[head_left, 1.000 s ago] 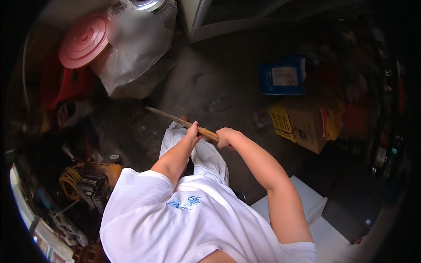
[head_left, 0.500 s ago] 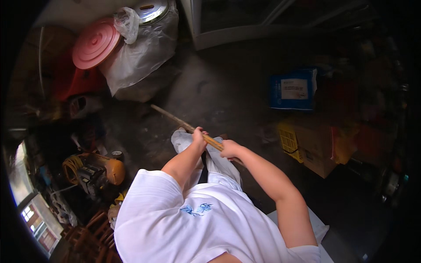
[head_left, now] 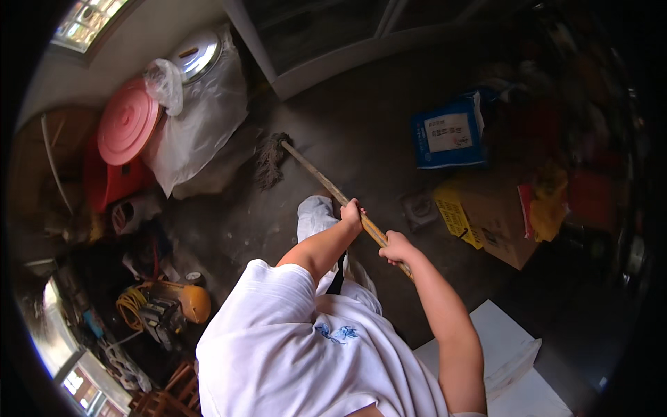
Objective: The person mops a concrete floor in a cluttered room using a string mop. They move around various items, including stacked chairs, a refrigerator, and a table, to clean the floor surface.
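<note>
at the far left a round pink plastic lid (head_left: pixel 127 125) leans over a red plastic tub (head_left: pixel 111 182), with a crumpled clear plastic bag (head_left: pixel 201 125) just beside it and a yellow machine with a coiled hose (head_left: pixel 163 306) lower down on the dark concrete floor (head_left: pixel 361 132). the long wooden-handled broom (head_left: pixel 326 187) runs diagonally – its dark bristle head (head_left: pixel 267 161) rests on the floor near the bag, its handle slanting down to the right. the left hand (head_left: pixel 351 215) has its fingers wrapped tight round the handle, and the right hand (head_left: pixel 396 247) grips it just below, fingers closed round it too. further right lie a blue printed box (head_left: pixel 448 135) and a yellow-and-brown cardboard box (head_left: pixel 486 219) – both well apart from the broom head.
</note>
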The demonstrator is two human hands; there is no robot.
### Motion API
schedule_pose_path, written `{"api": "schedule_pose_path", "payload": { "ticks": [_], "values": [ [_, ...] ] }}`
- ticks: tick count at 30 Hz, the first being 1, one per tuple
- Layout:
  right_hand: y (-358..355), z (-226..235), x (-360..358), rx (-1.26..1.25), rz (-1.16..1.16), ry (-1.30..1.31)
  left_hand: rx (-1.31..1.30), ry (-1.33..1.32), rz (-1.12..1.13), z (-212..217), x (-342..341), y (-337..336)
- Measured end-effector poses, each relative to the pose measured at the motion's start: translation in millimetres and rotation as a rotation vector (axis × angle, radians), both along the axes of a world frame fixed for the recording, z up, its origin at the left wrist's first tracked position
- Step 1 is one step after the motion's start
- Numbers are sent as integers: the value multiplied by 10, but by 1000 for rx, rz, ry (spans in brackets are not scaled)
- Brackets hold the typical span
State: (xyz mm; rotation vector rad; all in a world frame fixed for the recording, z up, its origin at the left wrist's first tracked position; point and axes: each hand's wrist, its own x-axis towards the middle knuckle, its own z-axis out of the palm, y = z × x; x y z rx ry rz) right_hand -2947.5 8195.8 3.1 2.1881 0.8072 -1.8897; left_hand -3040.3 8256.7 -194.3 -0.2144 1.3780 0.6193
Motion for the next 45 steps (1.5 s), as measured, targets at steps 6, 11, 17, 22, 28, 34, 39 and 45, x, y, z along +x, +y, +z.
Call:
{"api": "schedule_pose_path", "payload": {
  "ticks": [6, 11, 17, 22, 28, 34, 39, 45],
  "values": [
    [249, -11, 35, -12, -259, -30, -9, 102, -203, 12, 335, 444],
    [125, -132, 11, -2, -571, 47, 61, 206, -551, 191, 520, 538],
    [-149, -141, -378, 32, -850, 152, 35, 188, -836, -139, 276, 257],
    [-613, -291, -993, 65, -997, 282, 29, 279, -940, -31, -217, -49],
    [-1321, -413, -1911, 132, -1100, 269, 38, 274, -1102, -3, -927, -604],
    [-2356, -299, -2884, 172, -1235, 176, 76, 286, -1199, 60, -1673, -1661],
    [-3167, -222, -3846, 94, -1421, 142, 168, 357, -1440, 92, -2399, -2713],
    [-3832, -98, -4834, 74, -1484, 124, 198, 347, -1813, 307, -3184, -3499]
  ]
}}
